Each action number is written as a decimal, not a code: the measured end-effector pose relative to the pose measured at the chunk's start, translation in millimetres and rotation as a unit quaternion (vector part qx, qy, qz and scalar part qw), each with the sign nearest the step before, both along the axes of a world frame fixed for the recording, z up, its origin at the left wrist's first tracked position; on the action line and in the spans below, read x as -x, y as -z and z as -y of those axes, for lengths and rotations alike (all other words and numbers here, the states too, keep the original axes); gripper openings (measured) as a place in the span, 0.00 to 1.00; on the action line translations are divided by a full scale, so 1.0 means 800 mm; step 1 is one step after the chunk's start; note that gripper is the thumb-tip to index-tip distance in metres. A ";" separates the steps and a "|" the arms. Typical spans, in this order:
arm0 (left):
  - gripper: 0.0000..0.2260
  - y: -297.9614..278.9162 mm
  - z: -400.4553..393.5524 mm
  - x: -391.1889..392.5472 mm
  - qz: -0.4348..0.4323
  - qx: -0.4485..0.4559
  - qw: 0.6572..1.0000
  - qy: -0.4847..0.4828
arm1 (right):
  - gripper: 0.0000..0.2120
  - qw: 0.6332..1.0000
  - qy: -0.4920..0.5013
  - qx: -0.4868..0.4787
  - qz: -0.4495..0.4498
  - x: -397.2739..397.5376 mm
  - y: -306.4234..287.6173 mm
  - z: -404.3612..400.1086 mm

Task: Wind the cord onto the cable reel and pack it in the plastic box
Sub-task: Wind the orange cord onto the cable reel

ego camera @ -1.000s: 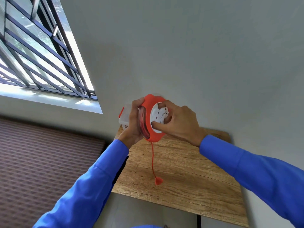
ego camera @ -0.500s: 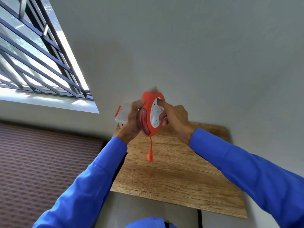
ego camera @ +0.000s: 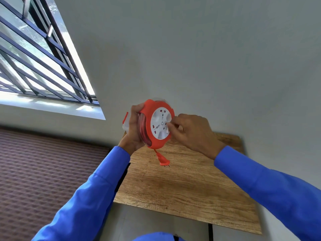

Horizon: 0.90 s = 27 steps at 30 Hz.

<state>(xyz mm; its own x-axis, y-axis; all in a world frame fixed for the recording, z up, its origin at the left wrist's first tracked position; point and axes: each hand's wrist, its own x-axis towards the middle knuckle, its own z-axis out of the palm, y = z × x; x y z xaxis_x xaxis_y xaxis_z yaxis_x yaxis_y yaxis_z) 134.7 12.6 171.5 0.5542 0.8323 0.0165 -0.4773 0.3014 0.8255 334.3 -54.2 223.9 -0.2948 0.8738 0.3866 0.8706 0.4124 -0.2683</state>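
Both arms in blue sleeves reach forward above the wooden surface (ego camera: pixel 182 185). The left hand (ego camera: pixel 133 129) has its grip wrapped round the rim of the cable reel (ego camera: pixel 157 122), holding it upright in the air; the right hand (ego camera: pixel 192 131) pinches at the white socket face (ego camera: pixel 159 124), fingers curled. The reel is orange, red cord (ego camera: pixel 143 126) wound inside, its plug (ego camera: pixel 163 160) dangling just below. The plastic box (ego camera: pixel 125 122) sits behind the left hand, mostly hidden. A barred window (ego camera: pixel 40 63) lies left.

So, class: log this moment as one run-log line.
left hand: grips orange cable reel | right hand: turns white hub | orange plug: hanging | wooden table
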 end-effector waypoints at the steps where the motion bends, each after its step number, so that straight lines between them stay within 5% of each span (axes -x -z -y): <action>1: 0.49 0.001 -0.001 0.002 0.000 0.013 1.000 -0.004 | 0.12 0.997 -0.030 -0.060 0.049 -0.005 -0.003 0.003; 5: 0.45 0.002 0.000 0.007 -0.006 0.063 0.998 0.007 | 0.16 0.933 -0.157 -0.165 0.277 -0.027 -0.007 -0.004; 8: 0.46 -0.001 0.003 0.007 -0.013 0.089 0.995 0.034 | 0.20 0.884 -0.223 -0.191 0.363 -0.034 -0.011 -0.013; 15: 0.44 -0.004 0.004 0.008 -0.007 0.123 0.984 0.131 | 0.28 0.805 -0.279 -0.211 0.479 -0.040 -0.036 -0.027; 21: 0.38 0.001 0.002 0.012 -0.041 0.137 0.984 0.107 | 0.35 0.732 -0.298 -0.300 0.534 -0.032 -0.027 -0.032; 27: 0.40 0.005 0.010 0.013 -0.075 0.147 0.985 0.060 | 0.33 0.719 -0.317 -0.340 0.517 -0.029 -0.023 -0.037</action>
